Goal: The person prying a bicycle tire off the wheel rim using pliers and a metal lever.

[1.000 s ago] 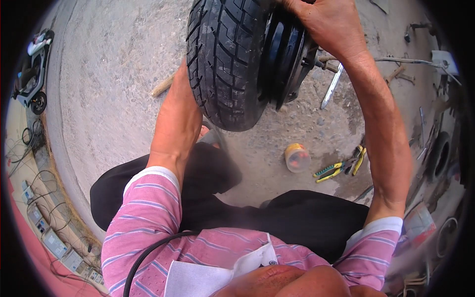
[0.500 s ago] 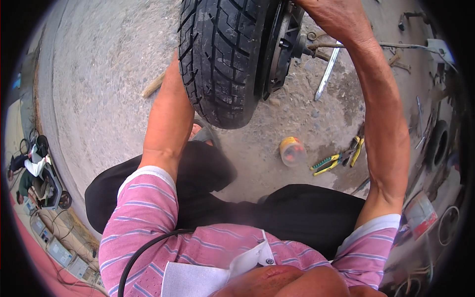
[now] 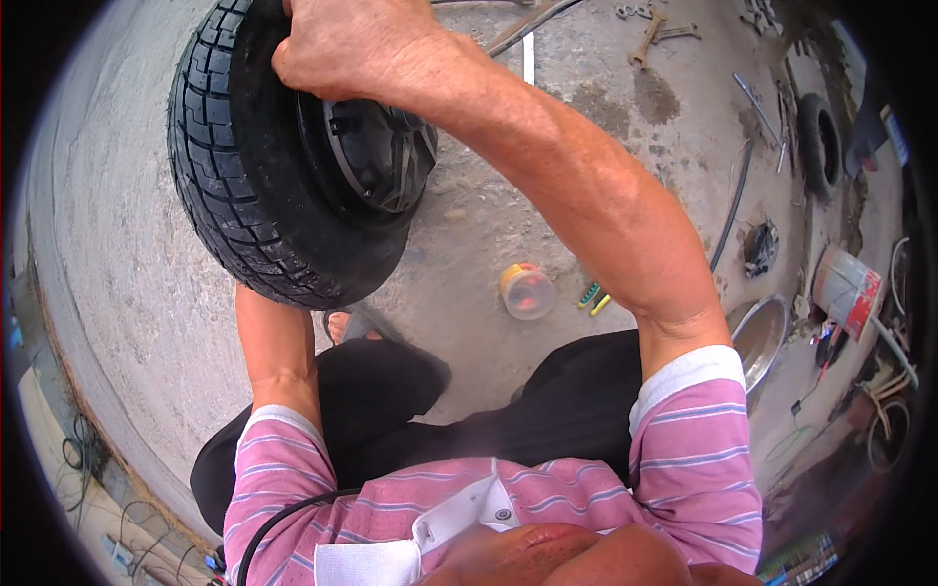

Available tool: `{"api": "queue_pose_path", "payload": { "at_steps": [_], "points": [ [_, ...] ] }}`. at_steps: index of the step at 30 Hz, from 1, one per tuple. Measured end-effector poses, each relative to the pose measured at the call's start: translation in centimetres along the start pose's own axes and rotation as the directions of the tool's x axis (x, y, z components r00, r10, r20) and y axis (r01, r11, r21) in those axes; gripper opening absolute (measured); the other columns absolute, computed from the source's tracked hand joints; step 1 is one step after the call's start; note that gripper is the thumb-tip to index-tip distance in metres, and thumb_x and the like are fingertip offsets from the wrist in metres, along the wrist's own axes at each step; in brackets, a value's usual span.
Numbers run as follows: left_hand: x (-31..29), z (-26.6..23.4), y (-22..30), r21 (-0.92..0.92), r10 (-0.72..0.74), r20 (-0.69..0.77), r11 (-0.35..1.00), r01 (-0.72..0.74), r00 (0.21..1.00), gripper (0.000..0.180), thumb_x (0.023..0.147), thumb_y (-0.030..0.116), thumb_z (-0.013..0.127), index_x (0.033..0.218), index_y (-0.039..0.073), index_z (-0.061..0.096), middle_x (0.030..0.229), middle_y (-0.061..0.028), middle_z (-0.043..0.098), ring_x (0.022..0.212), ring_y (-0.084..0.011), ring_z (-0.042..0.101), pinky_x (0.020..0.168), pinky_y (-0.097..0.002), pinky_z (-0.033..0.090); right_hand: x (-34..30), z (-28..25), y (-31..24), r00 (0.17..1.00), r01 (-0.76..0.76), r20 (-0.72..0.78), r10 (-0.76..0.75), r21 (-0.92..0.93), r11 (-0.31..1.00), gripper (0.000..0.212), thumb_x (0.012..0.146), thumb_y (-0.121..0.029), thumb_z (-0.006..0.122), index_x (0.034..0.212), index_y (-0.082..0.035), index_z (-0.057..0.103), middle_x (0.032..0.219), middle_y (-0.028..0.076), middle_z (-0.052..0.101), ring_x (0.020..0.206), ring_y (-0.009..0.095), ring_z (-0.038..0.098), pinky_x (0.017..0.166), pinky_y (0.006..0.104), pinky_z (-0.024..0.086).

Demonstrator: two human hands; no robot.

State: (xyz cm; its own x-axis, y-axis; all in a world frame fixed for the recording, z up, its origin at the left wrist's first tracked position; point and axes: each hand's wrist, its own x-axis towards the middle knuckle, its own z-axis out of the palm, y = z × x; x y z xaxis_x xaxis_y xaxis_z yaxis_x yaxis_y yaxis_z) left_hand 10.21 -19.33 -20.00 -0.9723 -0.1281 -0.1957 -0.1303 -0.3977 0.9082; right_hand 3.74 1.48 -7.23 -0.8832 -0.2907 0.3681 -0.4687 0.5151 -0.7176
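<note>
A small wheel with a black treaded tire (image 3: 220,176) stands tilted in front of me at the upper left. Its dark hub (image 3: 376,161) faces right. My right hand (image 3: 357,44) is closed on the upper part of the tire, its thumb against the sidewall and part of the fingers cut off by the picture's top. My left forearm (image 3: 274,342) reaches up behind the tire, which hides that hand and its fingers. A cable (image 3: 532,24) runs near the wheel at the top.
On the concrete sit a clear round tub (image 3: 528,291) with reddish contents and green-yellow plier handles (image 3: 593,298), partly behind my right arm. Wrenches (image 3: 650,41), a loose tire (image 3: 819,146), a metal basin (image 3: 760,337) and a red-white bucket (image 3: 848,291) lie toward the right.
The wheel has moved left and turned, showing more of its hub side. My right arm has swung left across the view, now covering part of the pliers.
</note>
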Motion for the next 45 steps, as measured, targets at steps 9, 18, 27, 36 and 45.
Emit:
{"api": "queue_pose_path", "payload": {
  "at_steps": [9, 18, 27, 36, 45],
  "points": [
    [0.2, 0.9, -0.1, 0.017, -0.027, 0.026, 1.000, 0.026, 0.999, 0.032, 0.098, 0.022, 0.068, 0.123, 0.003, 0.070, 0.116, -0.0131, 0.073, 0.107, -0.0240, 0.070, 0.098, -0.0373, 0.055, -0.7, -1.6, -0.8, 0.991, -0.070, 0.114, 0.072, -0.018, 0.997, 0.028, 0.083, -0.007, 0.055, 0.107, 0.008, 0.058, 0.111, 0.033, 0.065, 0.110, 0.049, 0.061, 0.096, 0.0557, 0.049],
    [0.2, 0.3, -0.2, 0.005, -0.034, 0.026, 0.999, 0.034, 0.999, 0.032, 0.098, 0.023, 0.068, 0.123, 0.003, 0.070, 0.116, -0.0139, 0.073, 0.108, -0.0246, 0.070, 0.098, -0.0377, 0.055, -2.3, -0.4, 0.1, 0.971, 0.213, -0.073, -0.229, -0.176, 0.961, 0.024, 0.080, -0.003, 0.059, 0.102, 0.004, 0.054, 0.092, 0.026, 0.064, 0.089, 0.044, 0.063, 0.080, 0.0542, 0.051],
    [1.1, -0.9, 1.0, 0.035, -0.027, 0.036, 0.999, 0.025, 0.999, 0.032, 0.098, 0.024, 0.068, 0.123, 0.003, 0.070, 0.115, -0.0146, 0.073, 0.108, -0.0252, 0.070, 0.098, -0.0382, 0.055, -1.2, -1.6, 0.4, 0.999, 0.044, 0.018, -0.043, -0.090, 0.995, 0.023, 0.080, -0.001, 0.057, 0.101, 0.006, 0.052, 0.083, 0.035, 0.066, 0.079, 0.054, 0.066, 0.075, 0.0593, 0.054],
    [7.1, -3.1, 11.2, 0.489, 0.085, 0.193, 0.855, -0.171, 0.978, 0.033, 0.098, 0.025, 0.067, 0.122, 0.002, 0.070, 0.115, -0.0153, 0.073, 0.109, -0.0258, 0.070, 0.099, -0.0386, 0.055, -1.1, -1.1, 0.7, 1.000, 0.022, 0.008, -0.023, 0.076, 0.997, 0.029, 0.076, 0.000, 0.056, 0.105, 0.005, 0.053, 0.084, 0.033, 0.067, 0.082, 0.055, 0.065, 0.075, 0.0607, 0.052],
    [-0.9, 12.4, 18.8, 0.303, -0.055, 0.950, -0.058, -0.951, 0.306, 0.028, 0.091, 0.028, 0.061, 0.091, 0.003, 0.073, 0.098, -0.0117, 0.070, 0.099, -0.0260, 0.065, 0.106, -0.0456, 0.044, -0.8, -2.5, -0.9, 0.966, -0.198, 0.158, 0.203, -0.047, 0.979, 0.042, 0.087, -0.026, 0.076, 0.119, 0.000, 0.066, 0.104, 0.022, 0.073, 0.098, 0.033, 0.072, 0.085, 0.0434, 0.056]
  ]
}}
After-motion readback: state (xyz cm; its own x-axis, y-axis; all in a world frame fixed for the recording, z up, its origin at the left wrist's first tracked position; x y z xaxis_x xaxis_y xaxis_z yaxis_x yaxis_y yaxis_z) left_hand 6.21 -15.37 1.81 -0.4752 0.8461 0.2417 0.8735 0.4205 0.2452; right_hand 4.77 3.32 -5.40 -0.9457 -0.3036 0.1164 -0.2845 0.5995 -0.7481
